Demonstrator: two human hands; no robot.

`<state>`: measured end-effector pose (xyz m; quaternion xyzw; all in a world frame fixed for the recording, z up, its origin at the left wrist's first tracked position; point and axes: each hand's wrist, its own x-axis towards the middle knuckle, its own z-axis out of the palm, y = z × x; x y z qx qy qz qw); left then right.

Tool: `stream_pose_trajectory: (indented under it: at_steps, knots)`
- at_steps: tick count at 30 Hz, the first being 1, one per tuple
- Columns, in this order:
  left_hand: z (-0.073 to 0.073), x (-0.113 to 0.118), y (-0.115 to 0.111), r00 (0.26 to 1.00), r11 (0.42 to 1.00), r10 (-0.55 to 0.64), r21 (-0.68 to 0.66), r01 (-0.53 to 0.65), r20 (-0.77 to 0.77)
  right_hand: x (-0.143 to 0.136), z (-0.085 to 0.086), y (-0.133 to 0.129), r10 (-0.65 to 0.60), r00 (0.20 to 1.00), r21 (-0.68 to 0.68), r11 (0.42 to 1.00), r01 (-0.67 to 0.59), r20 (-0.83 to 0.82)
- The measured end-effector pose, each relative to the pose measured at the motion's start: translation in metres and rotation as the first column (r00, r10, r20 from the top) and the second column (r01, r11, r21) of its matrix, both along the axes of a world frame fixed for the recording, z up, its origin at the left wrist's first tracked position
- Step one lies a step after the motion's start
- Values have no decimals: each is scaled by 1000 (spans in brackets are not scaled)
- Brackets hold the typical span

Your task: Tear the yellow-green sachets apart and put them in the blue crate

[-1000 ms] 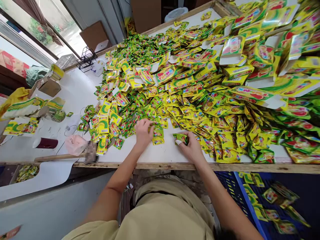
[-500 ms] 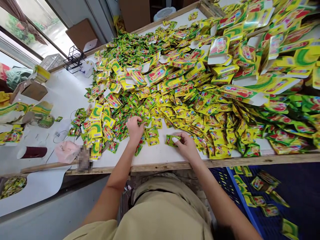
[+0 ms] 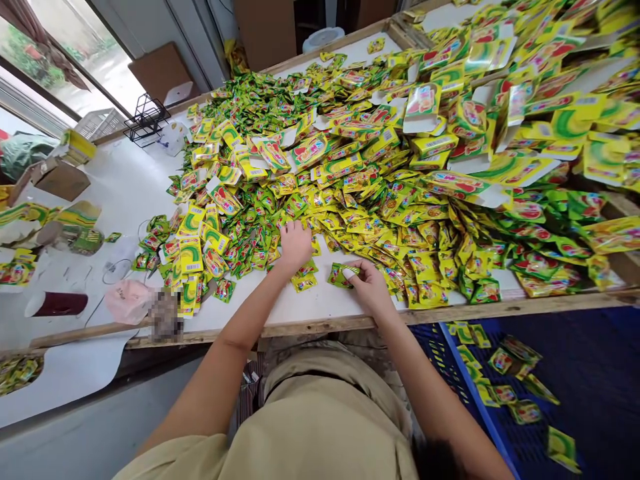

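My right hand (image 3: 369,285) pinches a small green candy packet (image 3: 338,275) between thumb and fingers, just above the white tabletop (image 3: 295,310) near the front edge. My left hand (image 3: 297,247) is at the near side of the packet heap, palm down with its fingers curled into the packets; the fingertips and anything in them are hidden. Under its wrist lie several yellow-green packets (image 3: 305,281). Green packets (image 3: 250,243) spread to the left of this hand, and yellow packets (image 3: 430,267) are heaped to the right of the other.
Printed yellow boxes (image 3: 310,152) lie across the heap. A wooden rail (image 3: 320,327) edges the table. On the left are a dark red cup (image 3: 57,304), a pink bag (image 3: 127,300) and a black wire rack (image 3: 146,120). A blue crate (image 3: 493,427) holding several packets stands below right.
My left hand has moved right and a little up, nearer the right hand, now covering part of the small packet group. My right hand still pinches the green packet; the view has shifted slightly.
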<state>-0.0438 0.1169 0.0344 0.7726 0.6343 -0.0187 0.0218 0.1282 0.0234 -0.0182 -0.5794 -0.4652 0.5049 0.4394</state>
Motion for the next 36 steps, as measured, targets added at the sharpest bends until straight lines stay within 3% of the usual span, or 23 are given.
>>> stream_pose_trajectory:
  at_steps: [5, 11, 16, 20, 23, 26, 28, 29, 32, 34, 36]
  knots:
    - [11, -12, -13, 997, 999, -19, -36, 22, 79, 1, -2, 0, -1, 997, -21, 1000, -1, -77]
    - [14, -22, -29, 954, 986, -13, 161, -37, 299, 2, 11, 1, -20, 981, -19, 1000, 16, -192]
    - [-1, -18, -32, 976, 1000, -23, 16, 20, 216, -3, 24, 11, 16, 975, -16, 1000, -20, -223]
    - [-5, -16, -29, 985, 997, -51, -48, 60, 165, -4, 18, 10, -15, 984, -38, 999, 9, -177]
    - [-3, -18, -24, 977, 996, -46, -66, 61, 210, -1, 11, 6, -22, 986, -58, 998, 13, -166]
    - [5, -19, -22, 934, 1000, -29, 12, 26, 357, 4, 14, 3, -24, 986, -65, 998, 14, -165]
    - [13, -17, -24, 839, 993, 5, 93, -66, 544, 6, 23, 3, -35, 979, -57, 998, 24, -203]
    - [18, -14, -27, 755, 986, 27, 109, -129, 655, 6, 29, 4, -42, 972, -46, 998, 32, -232]
    - [27, 0, -41, 380, 977, 99, -16, -215, 920, 0, 52, 7, -18, 952, 11, 1000, 22, -307]
    - [27, 10, -53, 134, 979, 162, -143, -144, 978, -6, 65, 9, 23, 947, 51, 999, -7, -319]
    - [23, 17, -63, -59, 964, 245, -249, -88, 968, -10, 71, 12, 40, 953, 78, 997, -18, -301]
